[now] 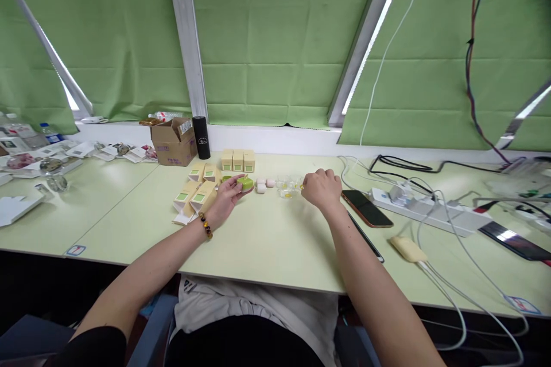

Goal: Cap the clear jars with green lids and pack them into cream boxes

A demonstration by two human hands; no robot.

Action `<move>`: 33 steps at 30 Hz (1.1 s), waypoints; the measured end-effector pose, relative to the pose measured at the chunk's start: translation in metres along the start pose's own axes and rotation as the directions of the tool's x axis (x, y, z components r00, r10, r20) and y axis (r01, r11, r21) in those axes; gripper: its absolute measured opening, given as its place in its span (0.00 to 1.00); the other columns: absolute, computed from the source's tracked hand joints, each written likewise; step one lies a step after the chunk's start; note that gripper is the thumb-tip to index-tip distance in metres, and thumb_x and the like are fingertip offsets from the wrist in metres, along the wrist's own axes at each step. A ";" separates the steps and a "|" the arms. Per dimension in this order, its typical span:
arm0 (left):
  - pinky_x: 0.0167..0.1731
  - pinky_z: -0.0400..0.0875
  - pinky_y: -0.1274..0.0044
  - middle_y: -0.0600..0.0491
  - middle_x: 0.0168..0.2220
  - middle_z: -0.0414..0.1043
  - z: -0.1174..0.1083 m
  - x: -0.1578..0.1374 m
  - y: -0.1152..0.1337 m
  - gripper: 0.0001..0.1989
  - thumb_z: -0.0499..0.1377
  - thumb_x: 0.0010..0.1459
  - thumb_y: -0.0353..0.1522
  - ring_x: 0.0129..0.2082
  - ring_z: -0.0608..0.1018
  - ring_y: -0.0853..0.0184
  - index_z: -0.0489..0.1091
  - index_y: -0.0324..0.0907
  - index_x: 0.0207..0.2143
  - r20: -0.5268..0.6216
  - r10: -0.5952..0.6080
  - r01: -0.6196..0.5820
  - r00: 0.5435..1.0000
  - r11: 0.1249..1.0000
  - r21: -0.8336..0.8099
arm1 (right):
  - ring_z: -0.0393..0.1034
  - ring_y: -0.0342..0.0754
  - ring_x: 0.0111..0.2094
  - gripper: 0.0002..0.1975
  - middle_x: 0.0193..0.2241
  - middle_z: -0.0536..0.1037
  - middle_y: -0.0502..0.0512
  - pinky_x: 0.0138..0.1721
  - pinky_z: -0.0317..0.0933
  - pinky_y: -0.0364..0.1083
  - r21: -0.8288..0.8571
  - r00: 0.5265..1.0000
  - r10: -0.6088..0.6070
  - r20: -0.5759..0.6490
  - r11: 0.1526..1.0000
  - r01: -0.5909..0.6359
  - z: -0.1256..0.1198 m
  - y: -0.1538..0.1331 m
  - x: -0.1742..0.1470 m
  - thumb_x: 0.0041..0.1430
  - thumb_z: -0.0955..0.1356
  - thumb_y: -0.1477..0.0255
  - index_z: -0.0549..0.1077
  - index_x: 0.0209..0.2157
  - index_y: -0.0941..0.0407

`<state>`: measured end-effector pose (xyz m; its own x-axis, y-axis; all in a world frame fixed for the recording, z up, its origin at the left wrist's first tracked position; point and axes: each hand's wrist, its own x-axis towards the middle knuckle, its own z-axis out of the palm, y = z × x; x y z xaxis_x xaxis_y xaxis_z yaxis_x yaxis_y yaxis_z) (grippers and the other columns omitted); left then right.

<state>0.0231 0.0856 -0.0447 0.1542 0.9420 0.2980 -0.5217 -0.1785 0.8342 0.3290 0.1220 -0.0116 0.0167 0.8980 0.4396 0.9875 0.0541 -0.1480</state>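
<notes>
My left hand is closed around a small, rounded green object, held just above the table. The fingers of my right hand curl downward at the right end of a group of small clear containers with yellow bits in them. Whatever those fingertips grip, if anything, is hidden. Between the hands stand several small white and pale pink caps. Beside my left hand sit open cream-coloured boxes with green labels, their flaps up. Behind them are three closed boxes of the same kind in a row.
A cardboard box and a black cylinder stand at the back left. To the right lie a phone, a dark thin stick, a white power strip with cables and a cream-coloured charging case.
</notes>
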 end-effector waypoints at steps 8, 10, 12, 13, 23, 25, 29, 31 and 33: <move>0.63 0.72 0.58 0.46 0.46 0.82 0.000 0.001 0.005 0.18 0.73 0.58 0.40 0.46 0.85 0.58 0.78 0.38 0.45 -0.036 0.069 -0.070 0.997 0.996 -0.048 | 0.74 0.52 0.39 0.19 0.38 0.79 0.55 0.44 0.75 0.57 0.958 0.974 -0.224 0.027 0.284 0.039 0.009 -0.043 -0.002 0.59 0.73 0.51 0.74 0.35 0.53; 0.60 0.74 0.59 0.45 0.45 0.82 0.000 0.002 0.006 0.18 0.72 0.59 0.42 0.44 0.85 0.58 0.78 0.38 0.44 -0.035 0.093 -0.094 0.995 0.994 -0.046 | 0.76 0.50 0.39 0.22 0.37 0.81 0.54 0.47 0.76 0.58 0.991 0.969 -0.238 0.062 0.131 -0.031 0.018 -0.058 -0.010 0.56 0.76 0.49 0.74 0.35 0.53; 0.58 0.75 0.60 0.45 0.44 0.83 0.000 0.002 0.007 0.19 0.71 0.59 0.43 0.43 0.85 0.59 0.79 0.38 0.44 -0.034 0.107 -0.109 0.994 0.993 -0.052 | 0.78 0.50 0.40 0.23 0.39 0.82 0.54 0.51 0.77 0.59 0.996 0.967 -0.236 0.093 0.032 -0.088 0.027 -0.072 -0.020 0.54 0.78 0.49 0.75 0.37 0.54; 0.57 0.76 0.61 0.45 0.44 0.83 0.000 0.002 0.007 0.19 0.71 0.59 0.44 0.42 0.85 0.59 0.79 0.38 0.44 -0.034 0.112 -0.114 0.993 0.992 -0.057 | 0.79 0.50 0.41 0.24 0.39 0.81 0.53 0.52 0.77 0.60 0.993 0.967 -0.232 0.109 -0.006 -0.114 0.031 -0.077 -0.025 0.53 0.79 0.50 0.75 0.38 0.54; 0.47 0.78 0.67 0.46 0.39 0.83 0.003 0.002 0.007 0.18 0.72 0.59 0.43 0.38 0.84 0.61 0.79 0.37 0.39 -0.036 0.128 -0.130 0.991 0.990 -0.054 | 0.83 0.55 0.42 0.28 0.43 0.81 0.54 0.38 0.81 0.56 0.905 0.940 -0.257 0.224 -0.304 -0.299 0.040 -0.105 -0.052 0.54 0.80 0.52 0.73 0.50 0.49; 0.47 0.78 0.66 0.46 0.39 0.82 0.003 0.001 0.007 0.17 0.71 0.60 0.43 0.38 0.84 0.61 0.78 0.37 0.38 -0.044 0.133 -0.135 0.990 0.989 -0.052 | 0.83 0.53 0.40 0.28 0.42 0.82 0.53 0.37 0.79 0.51 0.891 0.940 -0.247 0.235 -0.331 -0.309 0.036 -0.106 -0.052 0.54 0.81 0.51 0.74 0.49 0.49; 0.48 0.78 0.67 0.46 0.40 0.82 0.002 0.001 0.008 0.16 0.71 0.60 0.42 0.40 0.84 0.61 0.79 0.37 0.38 -0.075 0.138 -0.143 0.988 0.988 -0.059 | 0.83 0.51 0.39 0.27 0.42 0.84 0.53 0.35 0.75 0.48 0.874 0.942 -0.232 0.243 -0.369 -0.316 0.031 -0.107 -0.052 0.54 0.80 0.49 0.75 0.47 0.49; 0.48 0.78 0.67 0.45 0.41 0.82 0.001 0.003 0.007 0.16 0.72 0.59 0.41 0.40 0.84 0.60 0.79 0.37 0.38 -0.085 0.142 -0.147 0.986 0.987 -0.064 | 0.82 0.51 0.41 0.28 0.42 0.85 0.54 0.36 0.75 0.47 0.880 0.949 -0.213 0.235 -0.367 -0.300 0.030 -0.108 -0.052 0.51 0.82 0.51 0.75 0.47 0.49; 0.47 0.79 0.68 0.45 0.41 0.82 0.000 0.004 0.007 0.17 0.73 0.58 0.41 0.40 0.84 0.60 0.79 0.36 0.39 -0.088 0.146 -0.153 0.985 0.986 -0.069 | 0.81 0.51 0.44 0.31 0.43 0.86 0.55 0.38 0.76 0.47 0.897 0.958 -0.184 0.218 -0.349 -0.271 0.029 -0.110 -0.052 0.47 0.84 0.56 0.75 0.49 0.49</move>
